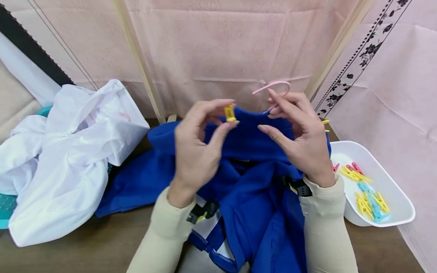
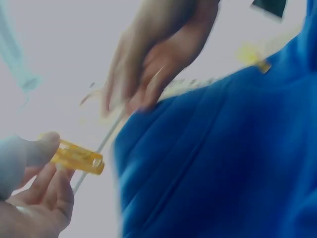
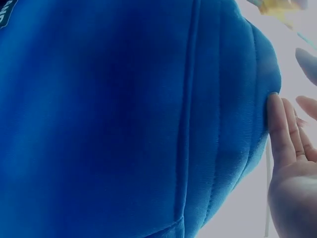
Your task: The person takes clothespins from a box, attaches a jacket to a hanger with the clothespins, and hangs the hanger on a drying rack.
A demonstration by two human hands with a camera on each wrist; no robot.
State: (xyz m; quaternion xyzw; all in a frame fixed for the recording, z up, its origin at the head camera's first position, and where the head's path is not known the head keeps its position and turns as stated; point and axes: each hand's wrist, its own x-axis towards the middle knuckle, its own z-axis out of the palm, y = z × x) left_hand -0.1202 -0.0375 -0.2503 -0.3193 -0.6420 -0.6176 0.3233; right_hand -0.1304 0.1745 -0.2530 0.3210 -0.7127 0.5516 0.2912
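Note:
My left hand (image 1: 196, 146) pinches a small yellow clothespin (image 1: 230, 113) between thumb and fingers, just left of a blue garment's stitched band (image 1: 254, 140). In the left wrist view the clothespin (image 2: 78, 157) points toward the cloth, apart from it. A pink hanger hook (image 1: 278, 83) rises above the band. My right hand (image 1: 304, 136) is at the hook's base, thumb held away from the fingers. In the right wrist view its straight fingers (image 3: 281, 131) touch the band's edge (image 3: 262, 94). Another yellow clothespin (image 2: 257, 59) sits on the band's far edge.
A white tub (image 1: 379, 159) of yellow, pink and light-blue clothespins stands at right. White cloth (image 1: 68, 163) is heaped over a teal basket (image 1: 7, 206) at left. Wooden poles (image 1: 140, 60) stand behind, before a pink patterned curtain (image 1: 222, 45). The brown tabletop (image 1: 85, 246) lies beneath.

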